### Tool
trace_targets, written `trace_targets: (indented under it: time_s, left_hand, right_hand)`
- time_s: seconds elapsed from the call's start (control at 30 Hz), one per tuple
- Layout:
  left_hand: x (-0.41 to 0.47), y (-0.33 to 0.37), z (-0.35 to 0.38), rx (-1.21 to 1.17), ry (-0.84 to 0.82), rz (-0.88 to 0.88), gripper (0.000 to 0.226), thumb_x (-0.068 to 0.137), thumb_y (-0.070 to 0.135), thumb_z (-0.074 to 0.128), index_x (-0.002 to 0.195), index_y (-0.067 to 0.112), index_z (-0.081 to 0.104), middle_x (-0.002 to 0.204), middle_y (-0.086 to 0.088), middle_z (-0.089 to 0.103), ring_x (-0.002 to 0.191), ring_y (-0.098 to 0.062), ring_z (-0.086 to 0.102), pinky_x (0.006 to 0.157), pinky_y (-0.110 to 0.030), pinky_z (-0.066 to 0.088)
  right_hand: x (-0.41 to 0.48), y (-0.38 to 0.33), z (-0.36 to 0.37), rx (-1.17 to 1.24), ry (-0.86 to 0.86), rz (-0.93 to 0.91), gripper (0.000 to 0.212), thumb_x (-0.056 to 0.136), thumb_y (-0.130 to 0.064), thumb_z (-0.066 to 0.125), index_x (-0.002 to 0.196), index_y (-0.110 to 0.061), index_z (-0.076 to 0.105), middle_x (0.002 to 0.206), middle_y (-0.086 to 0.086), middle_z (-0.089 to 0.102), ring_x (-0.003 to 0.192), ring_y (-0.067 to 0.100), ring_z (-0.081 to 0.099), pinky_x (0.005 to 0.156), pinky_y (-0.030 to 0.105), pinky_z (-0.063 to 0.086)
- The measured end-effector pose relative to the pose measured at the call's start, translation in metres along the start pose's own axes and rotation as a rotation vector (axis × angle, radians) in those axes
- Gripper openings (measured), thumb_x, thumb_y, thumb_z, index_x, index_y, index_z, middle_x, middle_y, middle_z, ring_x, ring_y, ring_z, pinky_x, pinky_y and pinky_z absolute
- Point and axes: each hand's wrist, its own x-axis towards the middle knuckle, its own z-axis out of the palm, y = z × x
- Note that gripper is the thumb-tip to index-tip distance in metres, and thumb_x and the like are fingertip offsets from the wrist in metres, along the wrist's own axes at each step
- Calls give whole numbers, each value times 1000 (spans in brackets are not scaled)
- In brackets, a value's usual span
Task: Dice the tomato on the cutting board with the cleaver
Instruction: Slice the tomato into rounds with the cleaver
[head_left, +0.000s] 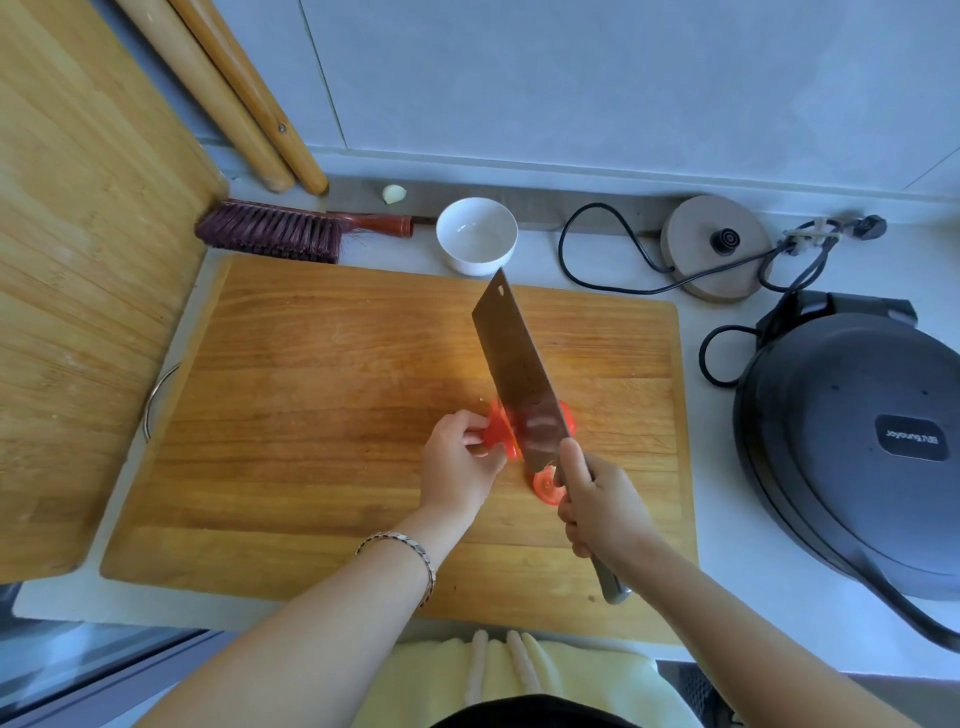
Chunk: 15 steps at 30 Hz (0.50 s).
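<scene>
Bare forearms, silver link bracelet (410, 553) on the left wrist, pale yellow garment (519, 670) at the waist

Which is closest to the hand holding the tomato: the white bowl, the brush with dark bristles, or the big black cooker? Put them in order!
From the left hand, in the head view:
1. White round bowl, straight behind the wooden cutting board.
2. Brush with dark bristles and red handle, back left; close to the bowl's distance, slightly farther.
3. Black round cooker, far right.

cutting board (322, 415) mid-counter; bowl (476, 235) and brush (291, 231) behind it, kettle base (717, 247) back right, griddle (857, 441) right, possibly garlic (394, 194) behind brush.
</scene>
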Motion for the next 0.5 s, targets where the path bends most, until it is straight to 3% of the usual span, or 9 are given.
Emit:
trace_targets:
  time_s: [0.1,0.3,0.4,0.5]
  left_hand:
    - [-1,1,0,-26,-5,-18,13,75,13,71,84,15,62,91,0,67,87,-11,63,69,-19,49]
    - [-2,7,-4,-25,-50,10,22,75,8,68,86,24,57,85,15,61,81,-6,58,65,-11,44]
    - [0,5,-4,42,-66,49,24,75,8,68,93,21,59,94,7,62,80,-2,55,63,-8,41]
    - [-1,2,-1,112,-73,103,27,73,9,68,97,18,60,99,3,62,87,-9,58,72,-12,44]
  right_hand:
    - [0,7,6,-73,5,-17,40,93,-44,35,73,-12,46,48,-6,38,37,8,33,39,21,29]
    - [-9,26,12,-211,42,-25,41,95,-42,35,63,-16,34,55,-3,38,44,11,31,41,22,29]
    - [-11,28,17,-213,63,-34,42,96,-41,34,61,-18,34,55,-3,40,47,11,35,45,24,32]
    - [1,25,25,-192,85,-51,41,95,-41,33,62,-17,33,57,-2,40,51,12,36,51,27,33]
